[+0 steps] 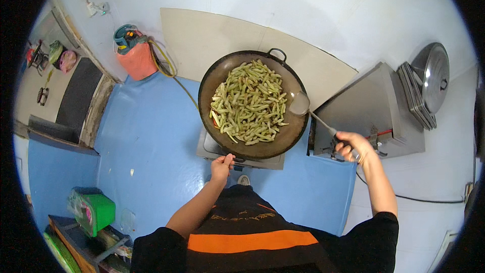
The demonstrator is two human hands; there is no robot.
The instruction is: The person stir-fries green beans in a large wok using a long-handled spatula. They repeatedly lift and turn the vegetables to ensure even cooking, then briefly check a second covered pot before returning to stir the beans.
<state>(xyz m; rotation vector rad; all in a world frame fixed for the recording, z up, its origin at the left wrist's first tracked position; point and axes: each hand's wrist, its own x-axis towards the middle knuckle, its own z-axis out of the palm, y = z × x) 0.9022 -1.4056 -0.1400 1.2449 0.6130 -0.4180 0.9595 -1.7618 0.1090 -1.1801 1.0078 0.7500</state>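
A large dark wok (299, 136) stands on a metal stove (278, 161) in front of me. Inside lies a heap of pale green vegetable strips (252, 102), with some red and yellowish pieces at its left edge. My left hand (221, 167) grips the near loop handle of the wok at the rim. On the right, my right hand (352, 146) is closed around the handle of a metal ladle (300, 104). The ladle's round head rests at the wok's right inner wall, apart from the vegetables. A second loop handle (278, 53) sticks up from the far rim.
A gas cylinder (135, 58) with a yellow hose (185, 93) stands at the back left. To the right is a metal cabinet (356, 110) with stacked trays (416, 96) and a large lid (435, 79) leaning on it. A green bin (100, 210) sits lower left.
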